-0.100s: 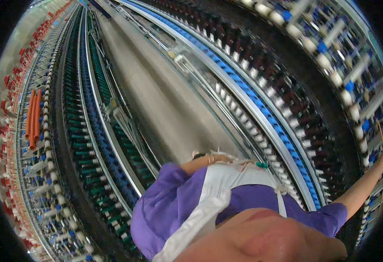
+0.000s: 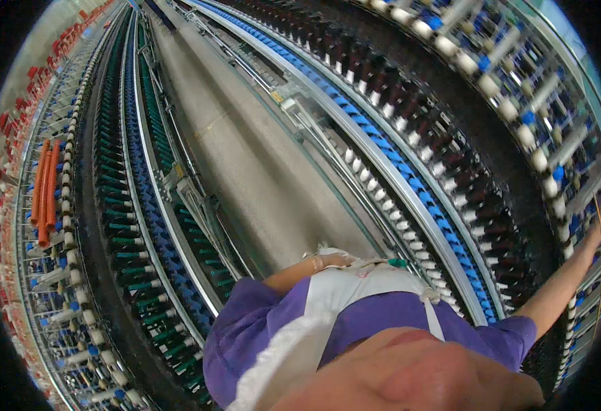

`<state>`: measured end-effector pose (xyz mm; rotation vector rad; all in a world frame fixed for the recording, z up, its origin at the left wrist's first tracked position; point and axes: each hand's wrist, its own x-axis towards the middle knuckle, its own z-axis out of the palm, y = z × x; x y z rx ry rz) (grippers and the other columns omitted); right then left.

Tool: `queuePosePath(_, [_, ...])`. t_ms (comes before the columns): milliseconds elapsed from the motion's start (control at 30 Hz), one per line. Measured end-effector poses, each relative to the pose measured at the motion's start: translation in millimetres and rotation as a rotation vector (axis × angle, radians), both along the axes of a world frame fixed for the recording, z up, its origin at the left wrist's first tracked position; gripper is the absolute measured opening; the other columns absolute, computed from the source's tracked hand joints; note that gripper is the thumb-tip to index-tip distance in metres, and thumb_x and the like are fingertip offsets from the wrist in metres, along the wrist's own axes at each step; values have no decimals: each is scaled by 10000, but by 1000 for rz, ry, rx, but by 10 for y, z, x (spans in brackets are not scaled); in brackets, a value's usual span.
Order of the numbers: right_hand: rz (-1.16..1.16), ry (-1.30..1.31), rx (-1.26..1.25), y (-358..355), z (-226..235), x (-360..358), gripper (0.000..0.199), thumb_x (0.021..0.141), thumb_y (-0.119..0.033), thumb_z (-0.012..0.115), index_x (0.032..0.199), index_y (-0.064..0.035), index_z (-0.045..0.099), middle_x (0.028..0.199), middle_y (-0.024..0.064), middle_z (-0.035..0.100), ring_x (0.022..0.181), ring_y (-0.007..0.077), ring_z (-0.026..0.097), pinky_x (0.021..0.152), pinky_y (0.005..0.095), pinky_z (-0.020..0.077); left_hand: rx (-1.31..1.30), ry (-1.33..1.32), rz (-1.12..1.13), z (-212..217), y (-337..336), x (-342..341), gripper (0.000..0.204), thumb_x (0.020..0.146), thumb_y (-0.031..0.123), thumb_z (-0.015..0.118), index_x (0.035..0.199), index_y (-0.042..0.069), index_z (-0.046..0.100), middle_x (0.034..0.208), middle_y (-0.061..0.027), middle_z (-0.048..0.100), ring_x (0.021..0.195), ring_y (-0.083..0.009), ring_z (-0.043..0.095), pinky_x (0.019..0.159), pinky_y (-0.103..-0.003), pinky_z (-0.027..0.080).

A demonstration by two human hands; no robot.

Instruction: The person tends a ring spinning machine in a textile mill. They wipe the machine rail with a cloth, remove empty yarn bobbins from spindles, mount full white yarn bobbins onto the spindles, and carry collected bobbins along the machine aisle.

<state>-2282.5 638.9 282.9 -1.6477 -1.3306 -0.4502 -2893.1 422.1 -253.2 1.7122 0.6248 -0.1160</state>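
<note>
My left hand (image 2: 336, 260) rests at the front of my white apron (image 2: 362, 284), a band around its wrist; the cloth hides most of its fingers. On the other side, my right arm reaches out to the upper part of a spinning frame. My right hand (image 2: 599, 229) is at the dim rim of the picture, beside the white rollers (image 2: 539, 160) and grey bars, its fingers too unclear to read. A thin orange strand (image 2: 600, 274) hangs by it. Below the rollers stand dark maroon bobbins (image 2: 444, 154), several with white yarn at their base.
A long aisle floor (image 2: 246, 157) runs between two machines. Along the right one run a blue toothed strip (image 2: 382, 151) and metal rails (image 2: 362, 164). The left machine carries green bobbins (image 2: 126, 240), and orange tubes (image 2: 46, 192) lie on its top.
The whole view has shifted slightly, and the picture is sharper. My right hand appears a little higher at the rim. My left hand stays at the apron.
</note>
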Motion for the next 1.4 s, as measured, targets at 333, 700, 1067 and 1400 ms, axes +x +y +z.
queuePosePath(333, [960,281,-294,2999,-80,-4595,326,949,-260,582,1200,-59,638,1008,12,690,876,99,618,723,224,465,129,93,887,726,1773,-2928,317,912,274,554,1033,-3,649,949,-94,677,815,-187,626,750,-356,507])
queuePosePath(700, [679,385,-209,7024,16,-7449,451,875,-298,569,1179,35,589,1171,246,625,1071,421,595,901,484,456,-87,506,1020,917,2311,-3957,717,847,299,707,1380,-33,360,1300,-209,531,1221,-331,480,1074,-431,329])
queuePosePath(1067, [-115,-457,-912,7879,210,-7535,355,891,-153,612,1238,-79,637,1333,137,570,1167,321,594,846,452,515,272,296,475,1388,4921,-5247,364,863,275,586,1132,30,586,969,-201,644,861,-323,624,777,-461,488])
queuePosePath(1400, [-201,-286,-513,7277,-142,-7843,361,833,-62,555,1167,53,482,1182,256,603,1032,386,639,856,505,520,1716,-872,1024,6608,9905,-6240,602,871,333,673,1266,-82,488,1224,-248,590,1151,-374,564,1002,-420,419])
